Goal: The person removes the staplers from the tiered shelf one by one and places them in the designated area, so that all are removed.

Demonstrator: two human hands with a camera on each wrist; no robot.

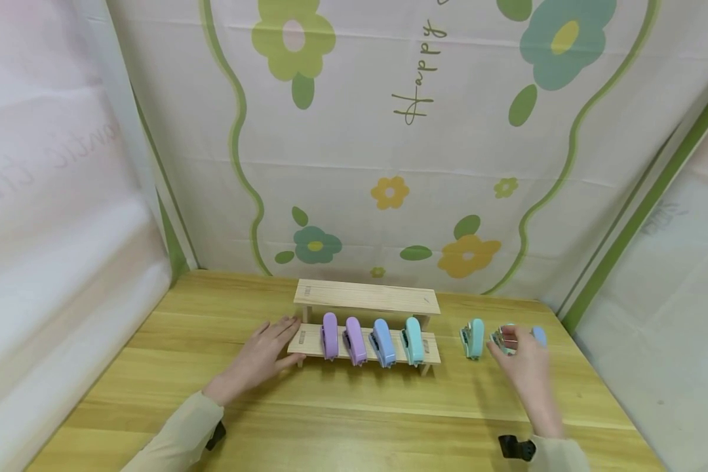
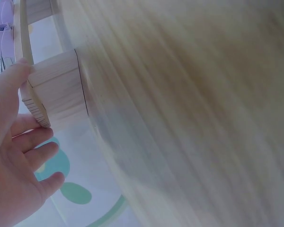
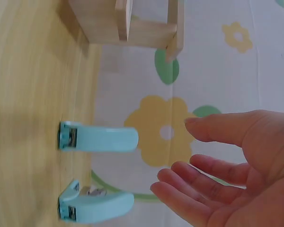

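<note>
Grained wood (image 1: pixel 354 426) bears a stepped rack (image 1: pixel 366 297), pinched by left fingers (image 2: pixel 34 139); right fingers (image 3: pixel 199 180) parted near rounded staplers (image 3: pixel 108 138).

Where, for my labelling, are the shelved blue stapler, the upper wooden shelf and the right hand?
Shelved blue stapler (image 1: pixel 384 341): head view, on its blue cover.
Upper wooden shelf (image 1: pixel 366 297): head view, on its top.
Right hand (image 1: pixel 526 360): head view, on its back.

free gap right of the rack (image 1: pixel 366 297) — then a teal stapler (image 1: pixel 476 339) obstructs

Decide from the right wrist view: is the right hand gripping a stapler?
No, the right hand holds nothing, and a gap shows between its fingers and the two teal staplers.
</note>
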